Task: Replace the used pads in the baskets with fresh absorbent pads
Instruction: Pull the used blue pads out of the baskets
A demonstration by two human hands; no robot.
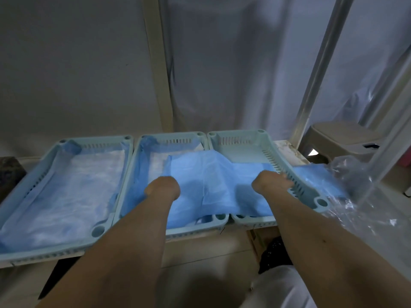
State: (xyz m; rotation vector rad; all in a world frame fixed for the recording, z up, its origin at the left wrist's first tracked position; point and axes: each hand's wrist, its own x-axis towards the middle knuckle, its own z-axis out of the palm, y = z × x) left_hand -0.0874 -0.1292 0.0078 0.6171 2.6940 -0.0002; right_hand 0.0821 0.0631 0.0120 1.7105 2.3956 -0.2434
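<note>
Three pale blue baskets stand side by side on a table. The left basket (pixel 29 181) and the middle basket (pixel 133 174) are each lined with a pad. The right basket (pixel 242 138) shows a bare floor at its far end. A fresh blue pad (pixel 206 178) lies spread across the middle and right baskets, and its right end hangs over the right basket's outer wall. My left hand (pixel 163 187) grips the pad over the middle basket, fingers tucked out of sight. My right hand (pixel 270 182) grips it beside the right basket's slotted wall.
Crumpled clear plastic wrap (pixel 355 196) lies right of the baskets. A beige plastic stool (pixel 338 136) stands behind it. A plastic-sheet wall with an upright post closes off the back. A dark object (pixel 9 172) sits at the table's far left.
</note>
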